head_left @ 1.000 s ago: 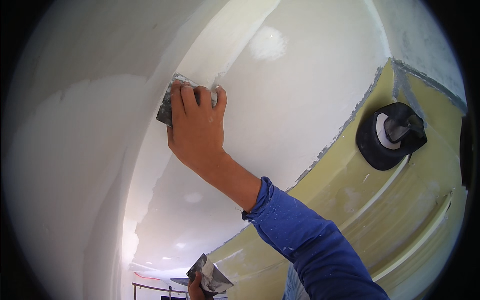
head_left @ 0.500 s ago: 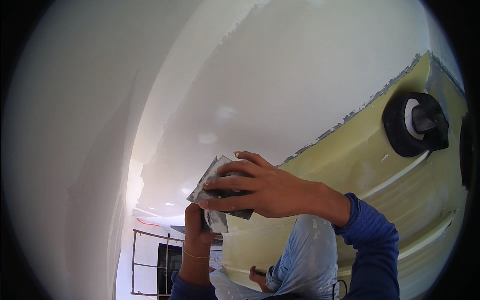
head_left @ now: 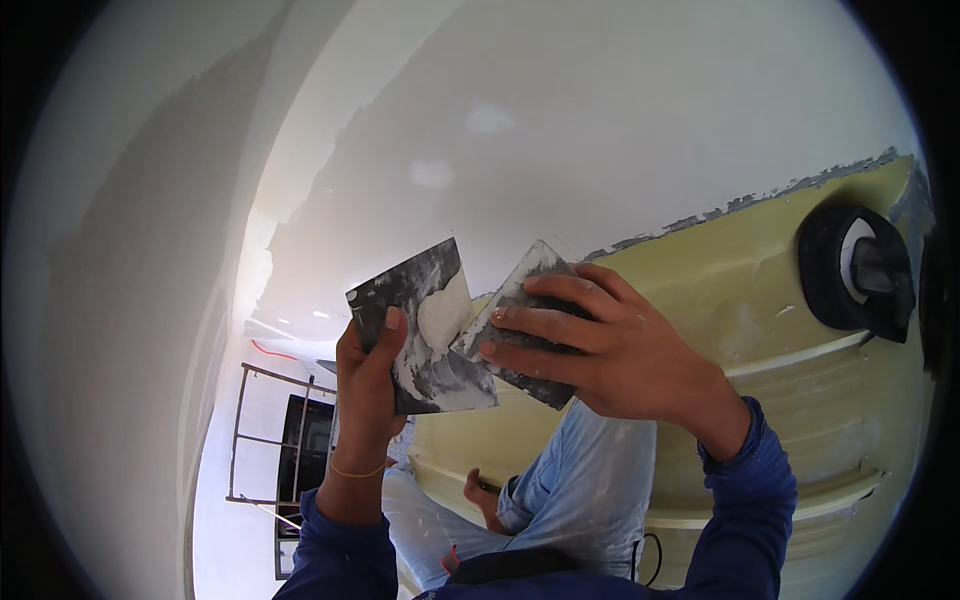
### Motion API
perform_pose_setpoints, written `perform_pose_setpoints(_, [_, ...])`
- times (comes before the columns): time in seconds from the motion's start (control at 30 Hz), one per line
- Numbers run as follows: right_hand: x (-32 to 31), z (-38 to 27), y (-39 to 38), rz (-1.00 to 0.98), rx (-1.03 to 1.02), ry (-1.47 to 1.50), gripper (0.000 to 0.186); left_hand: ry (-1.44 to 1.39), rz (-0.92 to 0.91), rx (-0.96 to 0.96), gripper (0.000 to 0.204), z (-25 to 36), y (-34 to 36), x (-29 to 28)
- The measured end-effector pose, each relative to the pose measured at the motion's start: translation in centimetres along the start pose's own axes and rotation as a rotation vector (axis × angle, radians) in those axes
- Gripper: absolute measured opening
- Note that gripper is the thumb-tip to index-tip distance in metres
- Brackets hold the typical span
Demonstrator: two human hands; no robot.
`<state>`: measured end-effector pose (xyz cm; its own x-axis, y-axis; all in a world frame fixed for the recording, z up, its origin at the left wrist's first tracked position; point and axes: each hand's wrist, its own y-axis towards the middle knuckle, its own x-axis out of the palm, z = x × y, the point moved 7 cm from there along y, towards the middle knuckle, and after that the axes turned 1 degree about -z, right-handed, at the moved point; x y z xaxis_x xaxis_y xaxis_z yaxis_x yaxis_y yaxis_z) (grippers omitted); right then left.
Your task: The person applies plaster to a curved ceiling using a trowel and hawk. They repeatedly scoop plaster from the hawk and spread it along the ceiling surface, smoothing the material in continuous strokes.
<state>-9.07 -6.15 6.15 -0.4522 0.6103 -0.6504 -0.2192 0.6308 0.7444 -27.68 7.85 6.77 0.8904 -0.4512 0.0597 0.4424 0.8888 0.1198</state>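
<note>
My left hand (head_left: pixel 368 378) grips a dark, square flat putty scraper (head_left: pixel 412 278), its thumb pressed on the face. A thick white lump of putty (head_left: pixel 443 316) lies on that face, with smears around it. My right hand (head_left: pixel 645 355) holds a second flat putty scraper (head_left: pixel 541 262), fingers spread across its white-smeared face; its thumb is hidden. The left edge of this second scraper meets or overlaps the first one's right side beside the putty; exact contact is hard to tell. Both scrapers are held up above my lap.
Ahead is a pale wall (head_left: pixel 560 130) with lighter patches. A yellow-green ribbed surface (head_left: pixel 760 300) extends at right, with a rough grey strip along its edge. On it sits a black rounded object (head_left: pixel 828 268) with a white inner part. At lower left stands a metal frame (head_left: pixel 240 430).
My right hand's scraper has shifted right off the left one, uncovering the putty. The left scraper now faces me more fully. Both hands appear higher in view, and the view has shifted.
</note>
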Motion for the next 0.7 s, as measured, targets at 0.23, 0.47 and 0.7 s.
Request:
perform_pose_setpoints(0.23, [0.2,-1.3,0.9,-0.060,-0.075,0.049,0.046,0.144,0.120,0.233,0.027,2.4,-1.0,-1.2])
perform_pose_setpoints(0.47, [1.6,-1.9,1.4,-0.262,-0.110,0.079,0.044,0.110,0.160,0.319,0.032,3.6,-1.5,-0.9])
perform_pose_setpoints(0.7, [0.7,-0.7,-0.5,0.103,0.018,0.533,0.074,-0.456,-0.151,-0.374,0.038,-3.1,-0.8,3.5])
